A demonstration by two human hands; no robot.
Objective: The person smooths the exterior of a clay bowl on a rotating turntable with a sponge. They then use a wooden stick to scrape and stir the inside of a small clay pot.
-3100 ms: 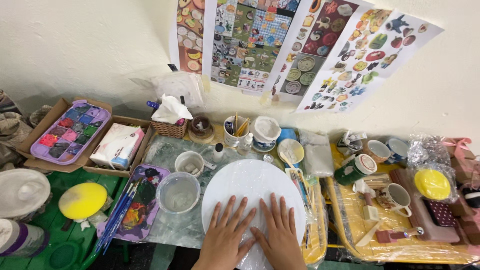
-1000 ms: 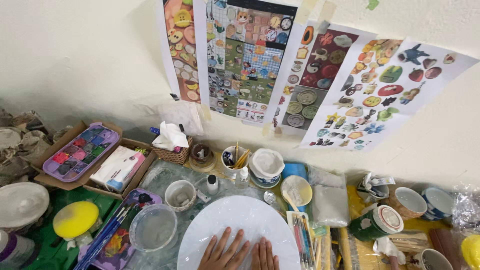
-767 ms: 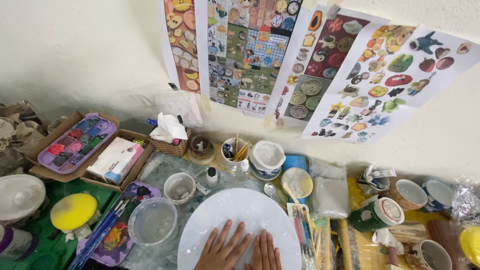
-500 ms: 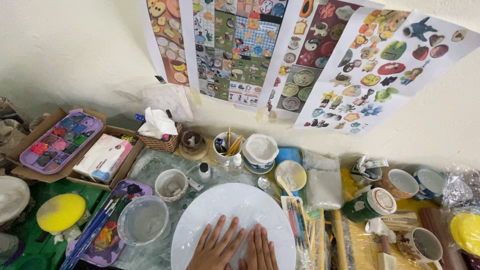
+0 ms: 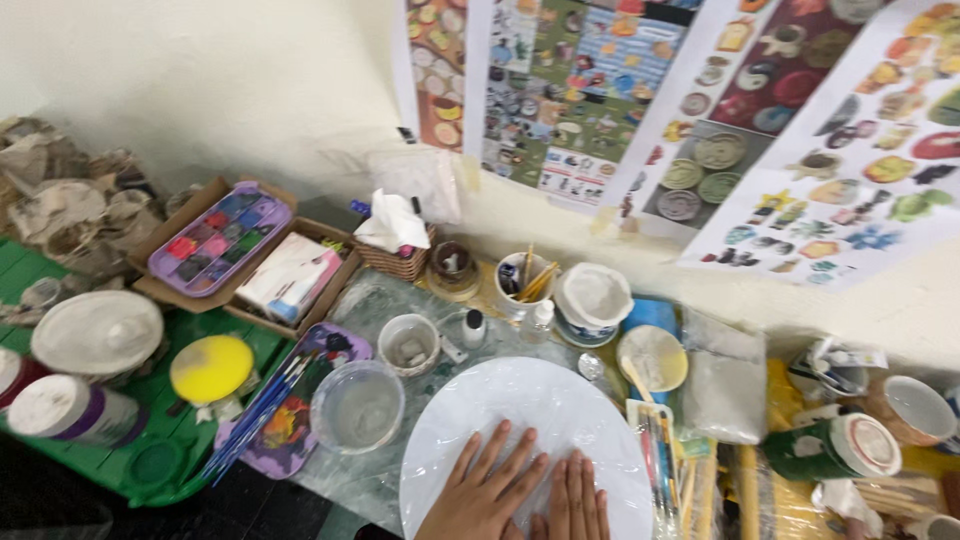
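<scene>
While both hands are lying flat on it, the large round white ceramic plate (image 5: 525, 430) is resting at the near middle of the cluttered bench (image 5: 380, 470). Left hand (image 5: 487, 492) and right hand (image 5: 575, 500) are pressing palms down, side by side, fingers spread and fully open, gripping nothing; no grip is closing on anything. Step in hand, as judged: steadying or smoothing the blank plate before decoration. Any next move would call for lifting one palm while the other keeps the plate from sliding. Count nearby: one clear plastic water bowl (image 5: 357, 406) just left of the plate; one purple paint-smeared palette (image 5: 295, 410) carrying a bundle of blue-handled brushes (image 5: 255, 415); one yellow domed lid (image 5: 211, 369); one small grey cup (image 5: 408, 343); one white pot of brushes (image 5: 524, 283); one purple tray of paint wells (image 5: 215, 237) in a cardboard box; one wicker basket with tissue (image 5: 395, 240); two mugs at the right, one green (image 5: 830, 448), one white (image 5: 915, 408). Four printed reference sheets (image 5: 600, 90) are hanging on the wall.
</scene>
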